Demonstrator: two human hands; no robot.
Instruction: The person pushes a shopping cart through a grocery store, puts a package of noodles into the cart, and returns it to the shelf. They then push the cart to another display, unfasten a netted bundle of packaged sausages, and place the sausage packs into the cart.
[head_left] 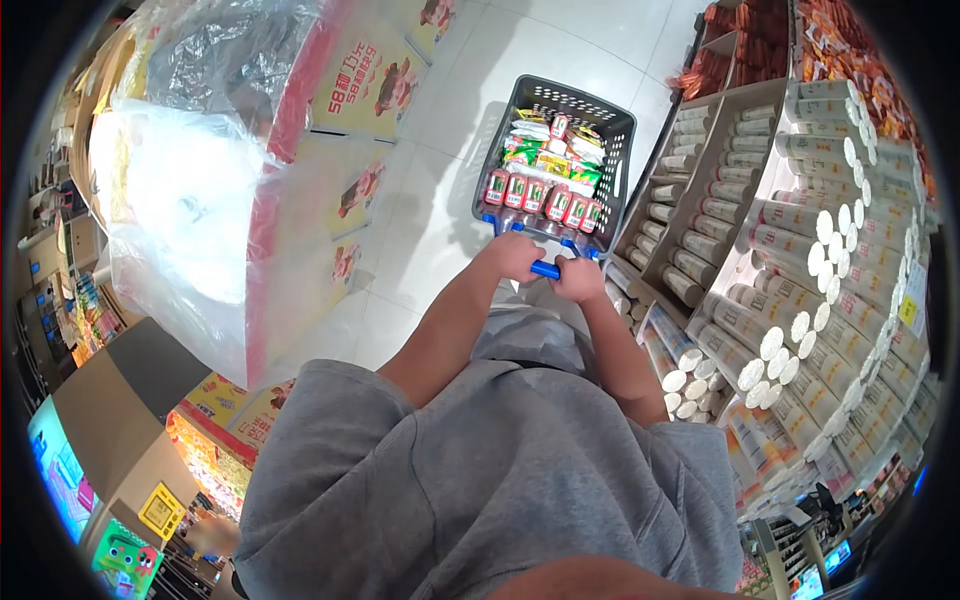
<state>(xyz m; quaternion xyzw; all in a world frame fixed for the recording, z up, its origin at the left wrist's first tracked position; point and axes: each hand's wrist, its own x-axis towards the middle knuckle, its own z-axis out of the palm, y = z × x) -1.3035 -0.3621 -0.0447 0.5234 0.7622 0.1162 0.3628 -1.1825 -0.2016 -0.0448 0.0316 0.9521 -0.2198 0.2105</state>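
A dark grey shopping basket with perforated walls stands ahead of me on the floor. Its blue handle reaches back toward my body. My left hand is closed on the handle's left part, and my right hand grips its right part. Inside the basket, several red cans stand in a row along the near side. Green, yellow and white packets lie behind them, and another red can is near the far end.
On the right runs a shelf stacked with pale cylindrical packs; red packets lie beyond it. A plastic-wrapped display with yellow printed panels stands at left. Pale floor tiles lie between them.
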